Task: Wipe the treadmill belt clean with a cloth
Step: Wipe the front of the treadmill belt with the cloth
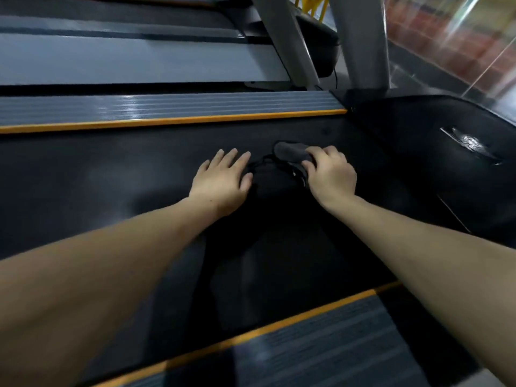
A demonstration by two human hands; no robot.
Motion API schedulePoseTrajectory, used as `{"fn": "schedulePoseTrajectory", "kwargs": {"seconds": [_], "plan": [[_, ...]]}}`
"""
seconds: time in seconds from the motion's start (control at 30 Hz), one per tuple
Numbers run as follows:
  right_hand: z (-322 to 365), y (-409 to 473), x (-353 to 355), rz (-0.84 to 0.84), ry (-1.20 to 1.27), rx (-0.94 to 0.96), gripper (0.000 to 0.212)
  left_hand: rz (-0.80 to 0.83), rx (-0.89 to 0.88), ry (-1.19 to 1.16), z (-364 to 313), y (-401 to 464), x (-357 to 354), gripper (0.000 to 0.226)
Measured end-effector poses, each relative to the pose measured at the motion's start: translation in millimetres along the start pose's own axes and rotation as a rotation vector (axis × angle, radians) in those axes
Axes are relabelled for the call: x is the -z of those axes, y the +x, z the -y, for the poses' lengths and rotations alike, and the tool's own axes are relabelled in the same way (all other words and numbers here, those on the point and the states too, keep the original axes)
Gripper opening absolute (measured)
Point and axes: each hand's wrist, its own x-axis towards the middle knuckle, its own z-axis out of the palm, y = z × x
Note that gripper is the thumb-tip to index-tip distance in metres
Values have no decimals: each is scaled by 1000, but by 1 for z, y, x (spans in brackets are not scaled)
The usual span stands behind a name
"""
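The black treadmill belt [111, 180] runs across the middle of the head view. A dark grey cloth [290, 152] lies crumpled on it, hard to tell from the belt in colour. My right hand [331, 173] is curled over the cloth's right part, fingers gripping it. My left hand [223, 181] lies flat on the belt with fingers spread, its fingertips touching the cloth's left edge. Part of the cloth is hidden under my right hand.
Grey ribbed side rails with orange edge strips border the belt, one far [173, 108] and one near [321, 339]. The black motor cover [446, 141] sits at the right. Grey uprights [360, 37] rise behind it. Another treadmill deck [125, 60] lies beyond.
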Motion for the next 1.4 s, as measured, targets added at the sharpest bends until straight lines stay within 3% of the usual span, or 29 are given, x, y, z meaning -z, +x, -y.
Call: {"fn": "schedulePoseTrajectory", "kwargs": {"seconds": [0.2, 0.4, 0.57, 0.8, 0.93, 1.1, 1.23, 1.4], "plan": [[-21, 85, -32, 23, -31, -25, 32, -4, -49, 61, 7, 85, -22, 58], [-36, 128, -75, 186, 40, 3, 55, 56, 30, 38, 15, 132, -43, 56], [-44, 136, -108, 333, 56, 62, 54, 34, 42, 63, 24, 140, -66, 52], [-9, 147, -129, 226, 220, 128, 42, -41, 37, 65, 28, 144, -75, 56], [-47, 163, -125, 110, 198, 231, 28, -72, 21, 63, 29, 142, -74, 60], [-155, 217, -120, 2, -64, -194, 27, -73, 22, 76, 26, 143, -75, 62], [-102, 202, -118, -30, -27, -230, 21, -74, 17, 53, 26, 144, -75, 61], [-9, 148, -119, 69, 246, 142, 26, -128, -10, 50, 26, 142, -74, 58]]}}
